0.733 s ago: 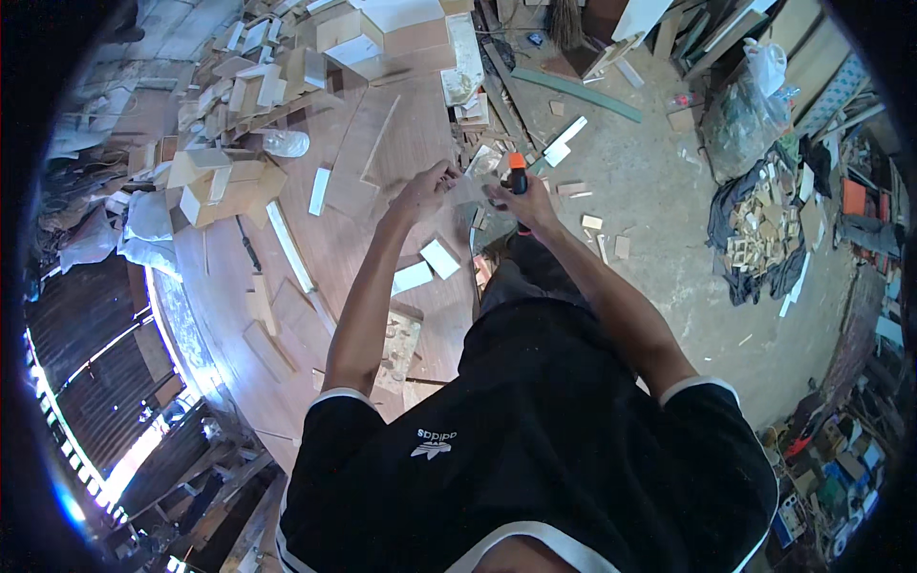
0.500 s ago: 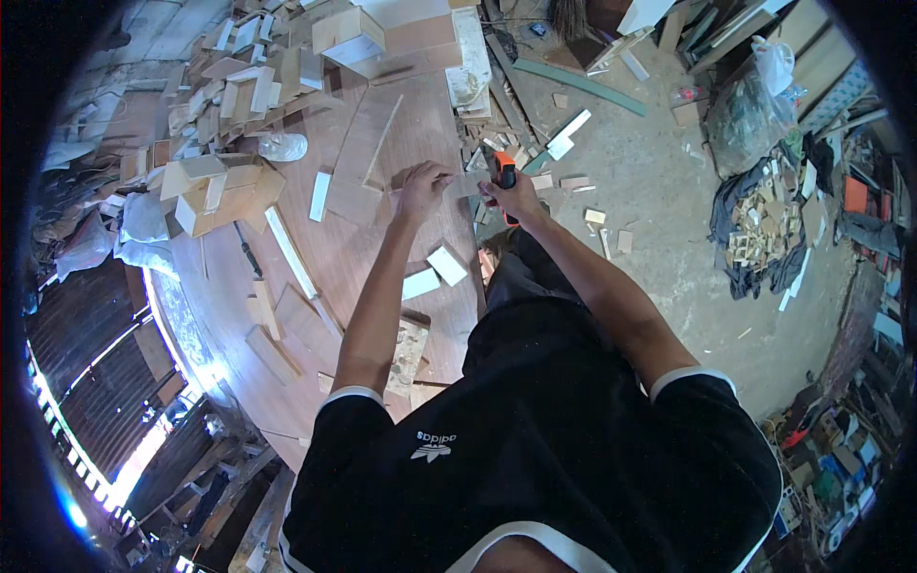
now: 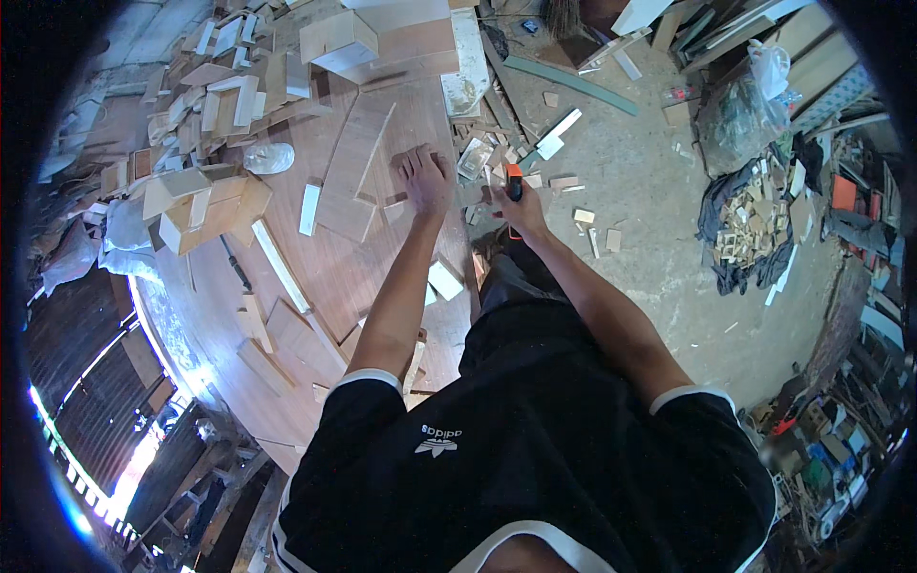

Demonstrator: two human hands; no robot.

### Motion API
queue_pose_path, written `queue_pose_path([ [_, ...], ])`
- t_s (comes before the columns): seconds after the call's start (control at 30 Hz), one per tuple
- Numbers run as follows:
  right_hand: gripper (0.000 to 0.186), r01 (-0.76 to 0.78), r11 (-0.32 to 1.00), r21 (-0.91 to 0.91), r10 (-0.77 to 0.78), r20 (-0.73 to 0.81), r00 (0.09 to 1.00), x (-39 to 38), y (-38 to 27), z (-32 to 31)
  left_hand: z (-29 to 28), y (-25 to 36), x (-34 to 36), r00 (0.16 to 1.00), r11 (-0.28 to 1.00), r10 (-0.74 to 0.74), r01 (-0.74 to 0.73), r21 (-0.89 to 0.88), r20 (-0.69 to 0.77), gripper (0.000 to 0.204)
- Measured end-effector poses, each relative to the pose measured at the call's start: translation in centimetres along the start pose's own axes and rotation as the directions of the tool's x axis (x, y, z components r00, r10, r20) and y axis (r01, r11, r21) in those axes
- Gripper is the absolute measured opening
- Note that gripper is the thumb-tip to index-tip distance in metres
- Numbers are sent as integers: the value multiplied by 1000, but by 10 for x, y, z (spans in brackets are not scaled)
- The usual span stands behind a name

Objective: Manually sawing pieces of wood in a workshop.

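Note:
My left hand (image 3: 426, 181) lies palm down near the right edge of the wooden table (image 3: 334, 267), its fingers stretched out and a little apart. I cannot see whether a small piece lies under the palm. Just past the table edge, my right hand (image 3: 521, 208) is closed around the orange-and-black handle of a handsaw (image 3: 515, 183); its blade barely shows. Left of my left hand rests a thin flat board (image 3: 355, 172). Nearer to me, a white block (image 3: 445, 280) lies beside my left forearm.
Open wooden boxes (image 3: 215, 205) and heaped offcuts fill the table's far left, beside a clear plastic container (image 3: 268, 158). A long strip (image 3: 281, 265) lies across the left side. Scraps and a green plank (image 3: 573, 84) lie on the floor; a dark sack of offcuts (image 3: 750, 224) stands right.
My left hand has gone from a pinch near the saw to lying flat and spread on the table. My right hand has shifted slightly down and right with the handsaw.

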State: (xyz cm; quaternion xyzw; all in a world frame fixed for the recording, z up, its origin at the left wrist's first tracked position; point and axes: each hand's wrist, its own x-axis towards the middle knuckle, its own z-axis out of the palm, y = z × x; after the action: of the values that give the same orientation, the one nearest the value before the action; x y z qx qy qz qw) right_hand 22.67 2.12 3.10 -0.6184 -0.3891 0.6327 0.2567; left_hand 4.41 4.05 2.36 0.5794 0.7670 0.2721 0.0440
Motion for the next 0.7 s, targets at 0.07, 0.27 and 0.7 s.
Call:
queue_pose_path([
  [0.07, 30, -98, 995, 8, 98, 38, 994, -25, -32, 0, -6, -15, -7, 998, 997, -20, 15, 76, 61, 25],
  [0.27, 24, -38, 985, -171, 71, 186, 980, -73, -112, -42, -7, -18, 2, 999, 996, -10, 7, 88, 39, 29],
  [0.7, 20, 95, 990, -101, -63, 282, 957, -137, -248, -37, 5, -11, 4, 997, 999, 5, -8, 37, 76, 31],
])
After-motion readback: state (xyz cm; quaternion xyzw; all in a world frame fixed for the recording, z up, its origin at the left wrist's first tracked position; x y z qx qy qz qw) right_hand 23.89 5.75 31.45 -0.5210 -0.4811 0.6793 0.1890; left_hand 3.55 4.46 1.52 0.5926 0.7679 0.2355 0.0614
